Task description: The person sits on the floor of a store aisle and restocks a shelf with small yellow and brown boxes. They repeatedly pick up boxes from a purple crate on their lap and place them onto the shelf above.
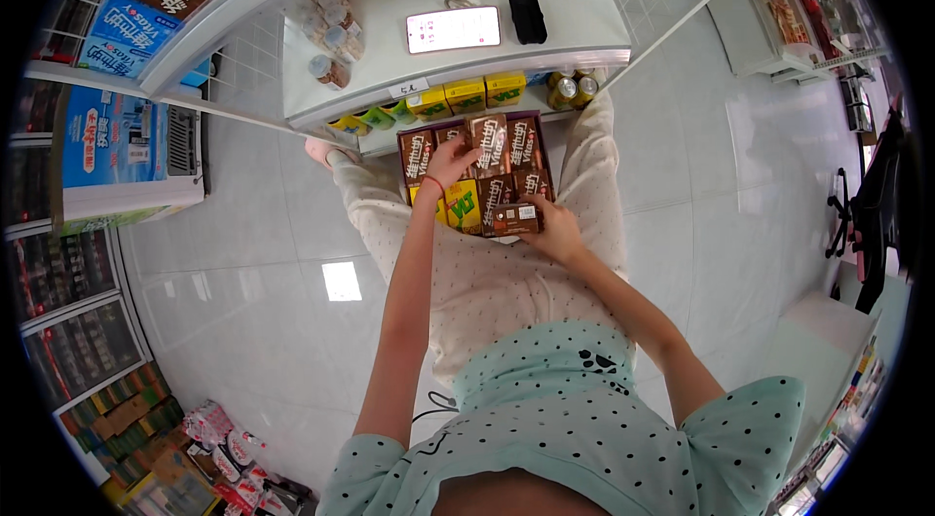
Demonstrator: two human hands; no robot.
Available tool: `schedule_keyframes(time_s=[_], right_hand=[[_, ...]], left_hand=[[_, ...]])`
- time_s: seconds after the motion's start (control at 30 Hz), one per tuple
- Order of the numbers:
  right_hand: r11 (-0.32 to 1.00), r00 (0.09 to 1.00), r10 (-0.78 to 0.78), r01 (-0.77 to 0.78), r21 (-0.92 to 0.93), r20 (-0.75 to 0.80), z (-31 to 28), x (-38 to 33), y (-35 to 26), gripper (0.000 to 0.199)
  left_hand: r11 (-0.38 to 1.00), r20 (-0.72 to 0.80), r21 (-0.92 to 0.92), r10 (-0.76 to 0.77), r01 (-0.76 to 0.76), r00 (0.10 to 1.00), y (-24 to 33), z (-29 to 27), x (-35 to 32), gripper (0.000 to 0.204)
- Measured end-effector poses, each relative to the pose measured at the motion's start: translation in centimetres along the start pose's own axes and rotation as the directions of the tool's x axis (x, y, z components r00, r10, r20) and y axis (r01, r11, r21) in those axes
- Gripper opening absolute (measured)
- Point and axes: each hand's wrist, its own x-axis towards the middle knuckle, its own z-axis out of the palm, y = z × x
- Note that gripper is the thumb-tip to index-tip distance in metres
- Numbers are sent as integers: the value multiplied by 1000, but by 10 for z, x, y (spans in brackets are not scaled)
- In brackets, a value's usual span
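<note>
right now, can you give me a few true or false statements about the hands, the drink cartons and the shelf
1. The left hand rests on the brown rectangular drink cartons standing in the box on the lap. True.
2. The right hand holds a green glass bottle. False: it grips a small brown drink carton lying on its side.
3. A smartphone with a lit screen lies on the white shelf. True.
4. A black oblong object lies left of the smartphone. False: it lies to its right.
5. Yellow and green cartons line the tier beneath the shelf's top. True.
</note>
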Motion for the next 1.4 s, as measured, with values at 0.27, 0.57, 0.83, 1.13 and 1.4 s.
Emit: schedule_keyframes(time_s=[0.27,0.57,0.83,1.13,1.4], right_hand=[[999,984,38,-33,32,-175,-33,44,31,56],[955,964,132,-186,231,232,-34,129,96,58],[986,990,141,-139,-96,17,-9,117,86,47],[998,994,66,-67,-18,-84,10,104,95,37],[985,963,-95,55,-163,-251,15,68,28,62]], left_hand=[[946,-36,-97,-314,310,949,-2,18,14,66],[950,-489,274,4,150,872,-5,55,-2,41],[901,-570,399,98,170,816,-4,58,-13,20],[910,-565,389,112,144,818,-15,69,-16,31],[725,-488,681,349,99,800,18,77,-35,61]])
